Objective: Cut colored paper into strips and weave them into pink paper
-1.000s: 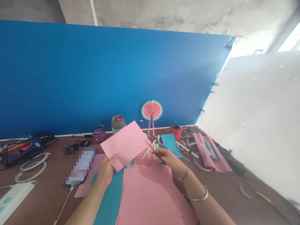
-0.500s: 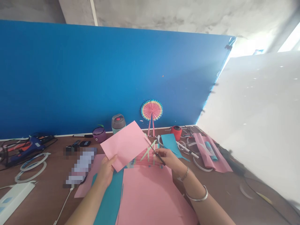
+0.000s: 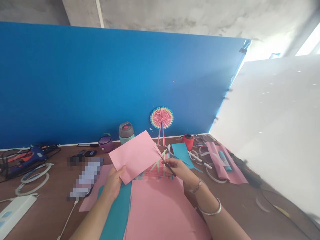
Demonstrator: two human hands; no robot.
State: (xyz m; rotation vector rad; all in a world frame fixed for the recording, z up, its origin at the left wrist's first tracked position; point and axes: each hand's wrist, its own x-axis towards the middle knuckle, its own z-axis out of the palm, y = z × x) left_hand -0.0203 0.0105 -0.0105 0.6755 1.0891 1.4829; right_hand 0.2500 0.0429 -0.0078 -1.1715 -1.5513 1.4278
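Note:
My left hand [image 3: 116, 181] pinches the lower left part of a pink paper sheet [image 3: 136, 155], thumb on top, holding it tilted above the table. Closed in my right hand [image 3: 176, 166] is a thin knife [image 3: 172, 170] with a dark handle. Its blade lies along the right edge of the raised sheet; whether it is inside a fold, I cannot tell. Below the hands lies a pile of larger pink paper [image 3: 160, 210], with teal paper [image 3: 116, 213] to its left. Behind the knife are pink striped folded papers [image 3: 156, 172] with pale green strips.
A round pleated paper fan [image 3: 162, 117] stands against the blue partition [image 3: 100, 83]. Near it are a flask [image 3: 126, 133], a purple cup [image 3: 105, 144] and a red speaker [image 3: 188, 142]. Left lie a phone [image 3: 86, 180], glue gun [image 3: 35, 156] and power strip [image 3: 17, 211]; right, blue paper [image 3: 183, 154].
The raised pink sheet has shifted slightly right, its right edge coming further along the knife blade. Both hands stay almost in place.

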